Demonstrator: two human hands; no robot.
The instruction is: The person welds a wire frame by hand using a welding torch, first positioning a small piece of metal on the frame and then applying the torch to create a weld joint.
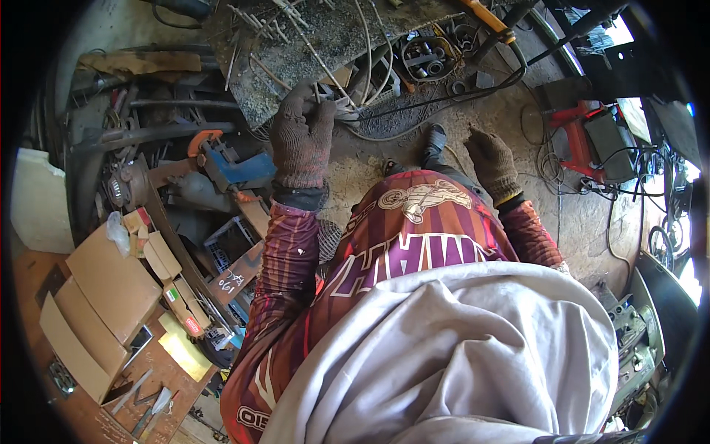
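My left hand (pixel 302 144), in a dark knitted work glove, is at the near edge of a worn metal-topped table (pixel 259 96). Its thumb and fingers are closed around a small piece at the edge, too small to make out. Just right of the fingertips, pale cables (pixel 368 52) and a thin rod (pixel 307 44) come together at a metal end. My right hand (pixel 492 159), gloved too, hangs apart over the floor with its fingers loosely spread and nothing in them. Several short metal rods (pixel 260 24) lie on the tabletop.
A basket of metal parts (pixel 429 59) sits right of the table, below an orange-handled tool (pixel 488 18) with a black cable. A blue-and-orange clamp (pixel 237 169) stands at left, near an open cardboard box (pixel 103 311). A red machine (pixel 577 140) with coiled cables is at right.
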